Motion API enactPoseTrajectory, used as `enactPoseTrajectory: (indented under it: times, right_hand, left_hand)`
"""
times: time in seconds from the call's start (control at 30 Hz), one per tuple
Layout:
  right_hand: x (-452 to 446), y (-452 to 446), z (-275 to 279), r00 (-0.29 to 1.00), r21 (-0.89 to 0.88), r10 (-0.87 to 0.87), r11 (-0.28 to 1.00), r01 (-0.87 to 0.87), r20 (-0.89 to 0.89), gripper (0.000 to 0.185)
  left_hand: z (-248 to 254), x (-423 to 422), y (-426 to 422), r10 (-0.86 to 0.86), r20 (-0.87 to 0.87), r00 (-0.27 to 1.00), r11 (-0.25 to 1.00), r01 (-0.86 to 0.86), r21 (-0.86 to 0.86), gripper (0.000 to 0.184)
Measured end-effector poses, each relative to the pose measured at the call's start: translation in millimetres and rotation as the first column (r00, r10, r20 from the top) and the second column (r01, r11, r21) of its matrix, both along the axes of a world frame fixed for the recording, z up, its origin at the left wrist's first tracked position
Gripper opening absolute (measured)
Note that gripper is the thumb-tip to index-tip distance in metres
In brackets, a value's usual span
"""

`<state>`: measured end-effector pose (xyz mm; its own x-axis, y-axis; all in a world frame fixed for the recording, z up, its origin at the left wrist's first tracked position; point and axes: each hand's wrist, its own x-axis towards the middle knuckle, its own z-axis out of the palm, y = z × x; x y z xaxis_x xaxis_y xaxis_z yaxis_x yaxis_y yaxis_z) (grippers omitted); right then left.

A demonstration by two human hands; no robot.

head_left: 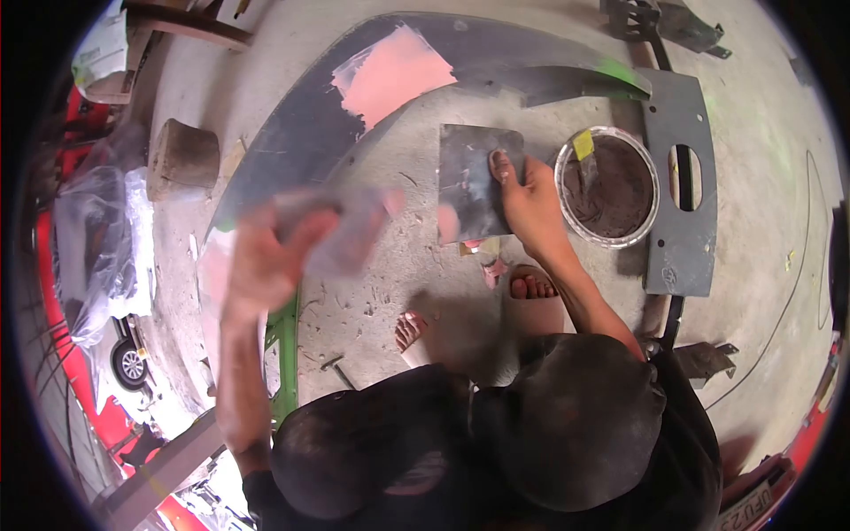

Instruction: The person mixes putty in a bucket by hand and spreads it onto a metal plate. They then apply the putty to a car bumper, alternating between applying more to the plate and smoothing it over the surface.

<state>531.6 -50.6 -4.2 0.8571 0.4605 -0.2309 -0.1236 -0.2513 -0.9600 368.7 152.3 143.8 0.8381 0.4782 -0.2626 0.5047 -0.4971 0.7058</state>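
My left hand [270,257], smeared by motion, grips a flat, thin putty spreader [350,234] with pink at its far corner. My right hand [536,208] holds a dark, flat putty board [474,181] by its right edge, thumb on top. A little pink filler shows near the board's lower left corner. Ahead of both hands lies a curved grey car body panel [292,124] carrying a pink filler patch [394,75]. Close to the right of my right hand is an open round tin [606,190] of brownish paste with a yellow-marked tool in it.
The tin sits beside a grey slotted plate [682,257]. A wooden block [184,159] stands at the left, near clear plastic sheeting [102,239]. My sandalled feet [536,296] are on the concrete floor. A green metal part [283,354] is below my left hand.
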Motion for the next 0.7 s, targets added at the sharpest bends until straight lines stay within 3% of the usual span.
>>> enactPoseTrajectory:
  times: [0.03,0.1,0.2,0.4,0.53,0.6,0.7]
  right_hand:
    - [1,0,-3,0.999,0.041,-0.009,0.999,0.011,-0.046,0.036]
    - [4,2,-20,0.991,0.121,0.012,0.993,0.004,-0.130,0.037]
    - [3,3,-23,0.983,0.119,0.009,0.993,0.014,-0.185,0.036]
    - [10,-7,-35,0.979,0.078,-0.022,0.996,0.039,-0.205,0.039]
    - [12,-3,-28,0.960,0.192,-0.060,0.975,0.115,-0.273,0.040]
    - [14,-7,-41,0.973,0.100,-0.042,0.993,0.067,-0.227,0.041]
    - [14,-7,-37,0.975,0.094,-0.024,0.994,0.046,-0.222,0.041]
  left_hand:
    - [5,9,19,-0.056,0.063,0.996,0.986,0.046,0.158,0.019]
    - [9,32,49,-0.079,0.151,0.985,0.981,0.050,0.187,0.019]
    - [3,69,84,-0.139,0.135,0.981,0.942,0.089,0.325,0.018]
    - [-6,121,107,-0.280,-0.066,0.958,0.823,0.275,0.497,0.019]
    - [-6,142,104,-0.421,-0.060,0.905,0.699,0.366,0.615,0.023]
    - [-5,150,101,-0.532,0.009,0.846,0.647,0.400,0.650,0.025]
    - [-6,163,110,-0.460,-0.189,0.868,0.632,0.469,0.617,0.028]
